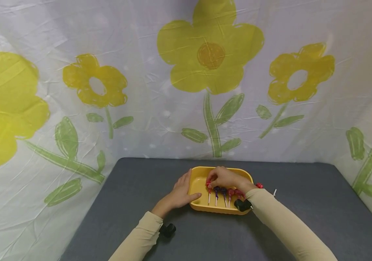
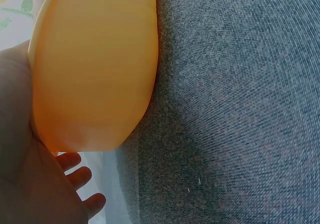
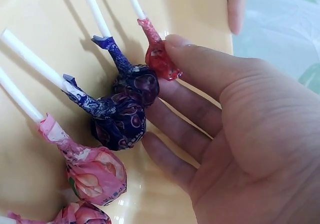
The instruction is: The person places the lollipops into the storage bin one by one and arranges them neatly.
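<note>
A yellow tray (image 1: 212, 209) stands on the dark table. Along its left side lies my left hand (image 1: 180, 193), fingers stretched out against the rim and thumb over the near left corner; in the left wrist view the palm touches the tray's outer wall (image 2: 95, 69). Inside the tray, my right hand (image 1: 226, 177) pinches a red lollipop (image 3: 162, 61) by its wrapped head between thumb and fingers. Beside it, in a row with sticks toward the near side, are two dark purple lollipops (image 3: 120, 121) and pink lollipops (image 3: 97, 176).
Right of the tray, partly behind the right forearm, a red-wrapped lollipop head (image 1: 259, 185) and a white stick (image 1: 275, 192) show on the table (image 1: 205, 239). A flower-printed sheet (image 1: 159, 119) hangs behind the table. Black cameras (image 1: 167, 230) sit on both wrists.
</note>
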`<control>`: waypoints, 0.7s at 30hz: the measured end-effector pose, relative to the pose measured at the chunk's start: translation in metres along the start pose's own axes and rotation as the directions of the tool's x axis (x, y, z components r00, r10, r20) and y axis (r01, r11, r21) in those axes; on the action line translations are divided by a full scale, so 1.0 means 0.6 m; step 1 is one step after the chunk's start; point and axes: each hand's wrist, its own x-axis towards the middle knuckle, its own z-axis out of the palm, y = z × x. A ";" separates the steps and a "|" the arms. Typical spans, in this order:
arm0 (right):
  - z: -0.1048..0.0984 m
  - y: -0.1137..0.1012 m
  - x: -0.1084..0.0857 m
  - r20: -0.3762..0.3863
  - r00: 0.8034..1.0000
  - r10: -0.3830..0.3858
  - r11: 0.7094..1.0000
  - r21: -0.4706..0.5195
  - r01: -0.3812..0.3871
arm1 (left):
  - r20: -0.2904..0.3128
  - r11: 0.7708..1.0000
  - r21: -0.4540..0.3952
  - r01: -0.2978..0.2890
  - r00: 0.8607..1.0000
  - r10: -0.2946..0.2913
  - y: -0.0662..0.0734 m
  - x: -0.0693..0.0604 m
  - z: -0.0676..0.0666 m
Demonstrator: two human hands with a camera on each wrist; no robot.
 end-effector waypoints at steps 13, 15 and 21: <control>0.006 0.007 -0.002 -0.006 1.000 -0.008 1.000 0.006 0.008 | -0.011 1.000 -0.024 -0.001 1.000 0.000 -0.001 -0.003 0.005; 0.005 0.007 -0.001 -0.007 1.000 -0.007 1.000 0.003 0.007 | -0.014 1.000 -0.025 0.002 1.000 -0.002 0.000 -0.002 0.006; 0.001 0.004 -0.001 -0.003 1.000 -0.007 1.000 -0.011 0.007 | -0.020 1.000 -0.025 0.003 1.000 -0.004 -0.001 0.000 0.006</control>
